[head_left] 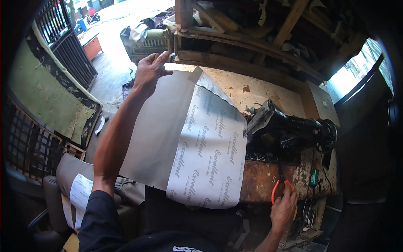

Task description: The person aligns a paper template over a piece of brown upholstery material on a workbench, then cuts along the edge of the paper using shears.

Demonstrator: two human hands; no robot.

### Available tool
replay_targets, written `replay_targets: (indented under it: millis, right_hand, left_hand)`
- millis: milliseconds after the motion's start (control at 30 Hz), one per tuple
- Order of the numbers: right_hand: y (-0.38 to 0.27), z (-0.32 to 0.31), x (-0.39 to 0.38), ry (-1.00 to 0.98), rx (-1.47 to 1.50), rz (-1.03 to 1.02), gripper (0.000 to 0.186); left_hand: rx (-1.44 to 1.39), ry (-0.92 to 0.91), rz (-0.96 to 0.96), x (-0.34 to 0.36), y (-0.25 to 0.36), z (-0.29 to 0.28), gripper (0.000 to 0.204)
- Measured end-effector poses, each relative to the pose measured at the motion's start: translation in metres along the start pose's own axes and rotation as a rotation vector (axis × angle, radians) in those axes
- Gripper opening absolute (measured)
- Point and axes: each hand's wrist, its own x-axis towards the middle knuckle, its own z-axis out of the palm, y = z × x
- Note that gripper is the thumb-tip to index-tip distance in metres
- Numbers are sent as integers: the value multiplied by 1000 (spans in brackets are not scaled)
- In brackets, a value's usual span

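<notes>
A large sheet of upholstery material lies across the table, grey on one part [147,134] and with a white printed backing [210,147] on the other. My left hand [153,71] is raised over its far left edge, fingers pinched together; a small pale bit shows at the fingertips, too small to name. At the table's front right, my right hand [284,208] grips the orange handles of a pair of scissors [277,191], their dark blades pointing away toward the sewing machine. The black sewing machine [289,130] stands just right of the sheet, its needle end close to the sheet's edge.
A green bottle [314,177] is on the worn wooden tabletop [260,180] at the right. Wooden framing [239,40] spans the back. More grey material [73,170] lies at lower left, beside a peeling green panel [54,92]. Tools [308,214] hang below the table's right side.
</notes>
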Motion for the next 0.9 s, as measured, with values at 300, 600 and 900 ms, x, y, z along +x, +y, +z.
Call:
replay_targets:
  millis: [300, 600, 900]
  right_hand:
    - [7, -15, 28, -416, 600, 144, 72]
    - [-200, 32, 3, -1296, 1548, -354, 58]
    - [-264, 29, 41, -908, 1413, -379, 53]
  left_hand:
    - [-124, 64, -71, -67, -10, -56, 36]
    - [-126, 51, -100, -105, -23, -88, 38]
    - [-55, 208, 9, -106, -32, -125, 27]
